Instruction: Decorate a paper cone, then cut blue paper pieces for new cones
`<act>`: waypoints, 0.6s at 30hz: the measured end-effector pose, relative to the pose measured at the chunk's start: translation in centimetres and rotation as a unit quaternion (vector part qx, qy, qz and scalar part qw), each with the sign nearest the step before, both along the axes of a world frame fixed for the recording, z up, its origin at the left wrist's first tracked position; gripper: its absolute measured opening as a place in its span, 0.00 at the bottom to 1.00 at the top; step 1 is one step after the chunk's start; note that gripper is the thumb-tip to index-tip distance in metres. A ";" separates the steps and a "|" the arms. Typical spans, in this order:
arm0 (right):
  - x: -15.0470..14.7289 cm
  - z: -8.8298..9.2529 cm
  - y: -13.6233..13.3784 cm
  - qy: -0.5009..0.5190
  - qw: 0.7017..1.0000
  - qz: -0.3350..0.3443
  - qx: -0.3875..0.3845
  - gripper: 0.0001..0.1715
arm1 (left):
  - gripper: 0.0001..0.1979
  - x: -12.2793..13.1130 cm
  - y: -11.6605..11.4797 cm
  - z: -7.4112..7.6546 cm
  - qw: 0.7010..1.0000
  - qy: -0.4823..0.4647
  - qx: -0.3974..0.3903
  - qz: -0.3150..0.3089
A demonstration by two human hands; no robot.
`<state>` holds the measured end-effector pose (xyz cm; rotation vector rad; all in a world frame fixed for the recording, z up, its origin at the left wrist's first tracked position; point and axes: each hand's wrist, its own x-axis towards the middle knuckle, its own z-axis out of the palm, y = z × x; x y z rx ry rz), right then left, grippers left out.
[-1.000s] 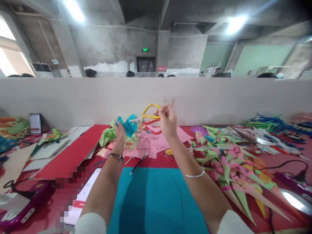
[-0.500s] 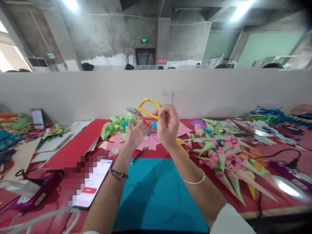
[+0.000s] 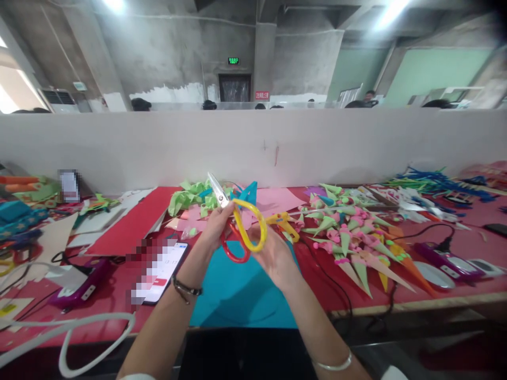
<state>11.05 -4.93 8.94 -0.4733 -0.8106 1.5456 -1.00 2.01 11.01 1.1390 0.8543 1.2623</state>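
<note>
Scissors [image 3: 249, 247] with one yellow and one red handle loop are held above the table, their metal blades pointing up and to the left. My left hand [image 3: 217, 227] is closed around them near the pivot, just below the blades. My right hand [image 3: 277, 261] is right behind the yellow loop, its fingers loosely apart and partly hidden by it; no grip on the handle shows. Beneath both hands lies a blue sheet [image 3: 241, 295]. Behind them are crumpled green paper [image 3: 184, 199] and pink paper pieces [image 3: 277, 199].
At right lies a heap of paper cones [image 3: 352, 237], with a yellow glue gun [image 3: 285, 224] beside it. A phone [image 3: 162, 274] and a purple power strip [image 3: 81, 287] are on the left. Red board [image 3: 130, 224] lies behind them. A white partition [image 3: 166, 148] closes off the back.
The scissors have passed from my right hand into my left, and their blades have swung upward. My right hand has lowered and loosened. The view has shifted slightly.
</note>
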 end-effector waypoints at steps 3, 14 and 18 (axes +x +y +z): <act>0.5 -0.7 -0.9 -0.060 0.988 0.142 0.001 0.14 | 0.17 -0.4 -1.3 -0.3 0.997 0.068 0.011 -0.031; -0.1 -2.2 -3.0 -0.133 0.970 0.202 0.023 0.21 | 0.17 -0.4 -4.2 -2.5 0.965 0.204 0.073 -0.150; 0.8 -3.2 -3.5 -0.086 0.979 0.183 0.008 0.16 | 0.17 -1.7 -5.6 -3.7 0.921 0.324 0.171 -0.129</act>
